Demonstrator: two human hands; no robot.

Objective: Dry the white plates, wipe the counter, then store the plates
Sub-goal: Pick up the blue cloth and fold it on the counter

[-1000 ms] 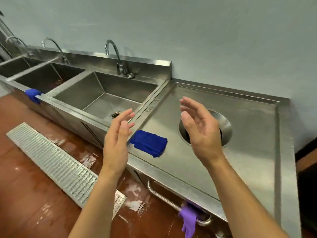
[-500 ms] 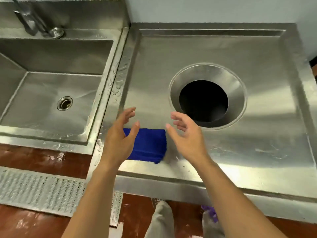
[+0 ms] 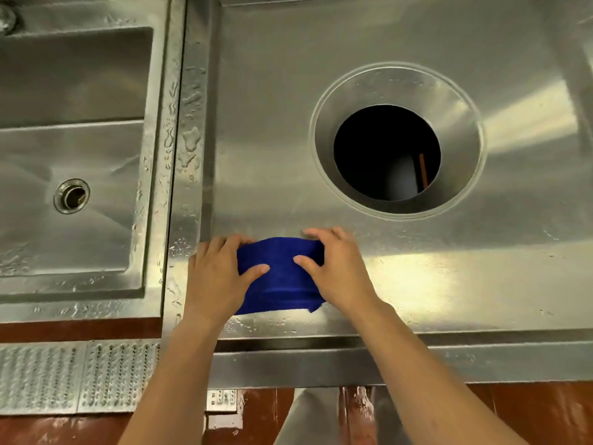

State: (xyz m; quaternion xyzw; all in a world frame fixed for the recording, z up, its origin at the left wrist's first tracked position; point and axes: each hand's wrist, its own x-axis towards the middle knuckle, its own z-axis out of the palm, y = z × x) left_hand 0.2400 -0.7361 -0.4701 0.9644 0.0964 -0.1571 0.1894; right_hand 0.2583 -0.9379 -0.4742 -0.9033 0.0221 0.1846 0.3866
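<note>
The blue cloth (image 3: 278, 277) lies near the front edge of the tabletop (image 3: 455, 284), between the sink (image 3: 70, 149) and the round hole (image 3: 386, 152). The left hand (image 3: 215, 279) and right hand (image 3: 339, 271) each keep a grip clamped on it (thumbs on top).

- Commercial kitchen, dishwash/prep zone.
- All stainless steel: flat counter (image 3: 353, 43) w/ raised edges, set right beside a deep sink basin (image 3: 80, 75) w/ drain (image 3: 71, 196).
- Round waste hole (image 3: 455, 101) cut into the counter top, dark inside.
- Metal floor grate (image 3: 64, 377) along the sink front, on a red-brown floor (image 3: 64, 430), wet & glossy.
- Water drops (image 3: 189, 139) on the rim btw sink & counter.
- Blue wiping cloth (image 3: 279, 277) near the counter's front edge.
</note>
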